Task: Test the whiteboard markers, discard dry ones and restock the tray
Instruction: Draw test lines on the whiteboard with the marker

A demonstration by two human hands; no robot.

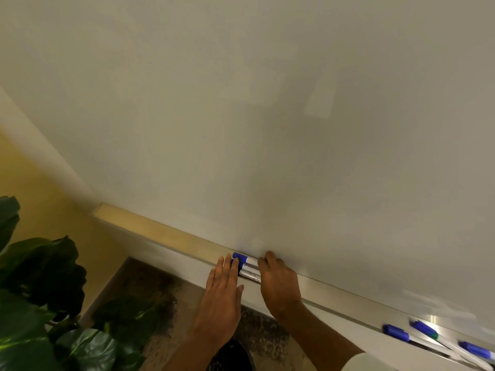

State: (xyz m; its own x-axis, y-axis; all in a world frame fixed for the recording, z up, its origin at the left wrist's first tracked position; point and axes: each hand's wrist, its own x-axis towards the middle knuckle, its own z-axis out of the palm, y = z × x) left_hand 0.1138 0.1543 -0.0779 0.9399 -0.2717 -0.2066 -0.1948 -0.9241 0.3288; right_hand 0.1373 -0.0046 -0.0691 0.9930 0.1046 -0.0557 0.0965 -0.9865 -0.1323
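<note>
One whiteboard (267,116) is filling most of the view, with one tray (337,295) running along its lower edge from 8 o'clock down to 4 o'clock. One leafy plant (48,277) is standing at 8 o'clock. Two hands are meeting at the tray at 6 o'clock: the left hand (222,290) is lying flat, straight fingers touching the blue caps of a stack (250,269) of three markers, while the right hand (278,279) is curling its fingers over the stack's other end, gripping it. One dark bin (231,354) is sitting below at 6 o'clock. Three loose markers (396,332), blue-capped and blurred, are lying in the tray at 4 o'clock.
</note>
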